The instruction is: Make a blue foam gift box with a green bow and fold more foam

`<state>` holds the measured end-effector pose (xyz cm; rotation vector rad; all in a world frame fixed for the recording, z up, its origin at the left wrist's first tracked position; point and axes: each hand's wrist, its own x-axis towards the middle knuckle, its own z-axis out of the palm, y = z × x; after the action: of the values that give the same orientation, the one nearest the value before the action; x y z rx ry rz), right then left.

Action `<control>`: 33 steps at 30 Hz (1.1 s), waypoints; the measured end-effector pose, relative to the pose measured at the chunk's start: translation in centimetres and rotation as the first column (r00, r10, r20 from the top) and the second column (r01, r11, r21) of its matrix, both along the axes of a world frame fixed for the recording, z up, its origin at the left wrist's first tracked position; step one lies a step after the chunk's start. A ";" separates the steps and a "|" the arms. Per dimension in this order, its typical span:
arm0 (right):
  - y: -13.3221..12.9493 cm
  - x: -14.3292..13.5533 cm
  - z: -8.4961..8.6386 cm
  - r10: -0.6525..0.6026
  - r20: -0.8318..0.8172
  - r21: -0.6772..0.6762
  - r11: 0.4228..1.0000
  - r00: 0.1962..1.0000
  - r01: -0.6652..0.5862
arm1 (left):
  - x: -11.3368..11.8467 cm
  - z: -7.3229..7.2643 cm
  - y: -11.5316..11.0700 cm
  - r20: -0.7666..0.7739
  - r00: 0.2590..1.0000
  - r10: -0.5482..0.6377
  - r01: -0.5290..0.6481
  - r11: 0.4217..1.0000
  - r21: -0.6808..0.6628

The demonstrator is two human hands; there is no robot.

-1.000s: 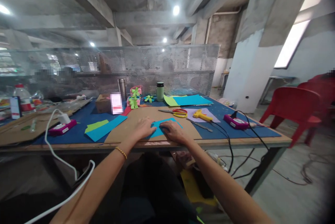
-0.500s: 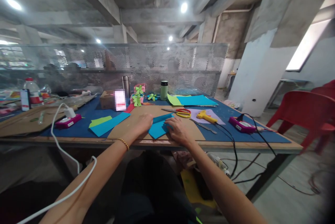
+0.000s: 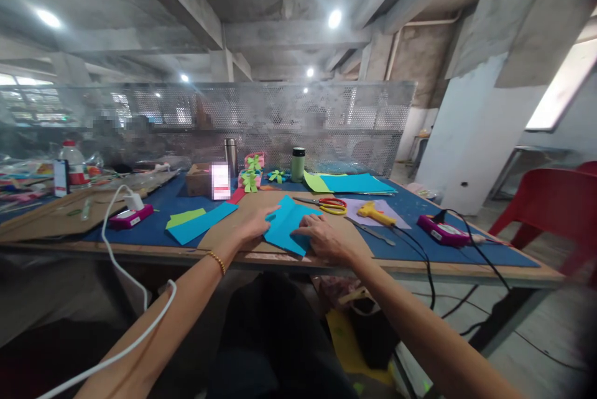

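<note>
A blue sheet of paper with a crease across it lies opened out at an angle on the brown cardboard. At its left edge, my left hand is closed on the paper, fingertips over the border. My right hand rests on the right part of the sheet, fingers apart and pressing on its surface. Just beyond the right hand lie red-and-yellow-handled scissors. A blue paper strip and a green paper piece sit left of my left hand.
A yellow glue gun lies on lilac paper to the right, near metal tweezers. Purple power boxes with cables stand at both sides. Behind are a green flask, a blue paper stack and a cardboard box.
The blue sheet, folded over along its far edge before, is now opened out and turned. My right hand has moved slightly right and nearer, and the view has shifted a little left.
</note>
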<state>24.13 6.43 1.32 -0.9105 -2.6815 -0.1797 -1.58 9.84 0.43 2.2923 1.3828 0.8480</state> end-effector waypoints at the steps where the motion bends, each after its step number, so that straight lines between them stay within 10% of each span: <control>1: 0.0 0.0 0.1 0.017 0.001 -0.011 1.000 1.000 -0.017 | 0.0 0.0 -0.2 0.002 1.000 -0.004 0.004 0.999 -0.035; 6: 0.3 -0.5 1.3 0.041 0.076 -0.100 0.994 0.996 -0.034 | -0.1 0.4 -1.2 -0.038 0.999 0.000 -0.008 0.979 -0.203; 13: 1.6 0.9 2.6 0.031 0.056 0.113 0.993 0.998 -0.037 | -0.4 1.0 -2.7 -0.055 0.995 0.088 -0.096 0.982 -0.163; 25: 1.4 7.6 -2.0 -0.052 -0.401 -0.143 0.990 0.915 -0.006 | -1.9 2.9 -7.0 -0.447 0.890 -0.087 0.109 0.994 0.024; 33: 0.4 6.8 -0.8 -0.127 -0.438 -0.216 0.976 0.890 0.033 | -1.8 1.9 -5.2 -0.152 0.966 -0.210 0.202 0.977 -0.066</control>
<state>30.91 6.87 0.47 -0.9820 -2.2558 0.2658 -3.36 4.67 2.31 2.4559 1.1831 0.5718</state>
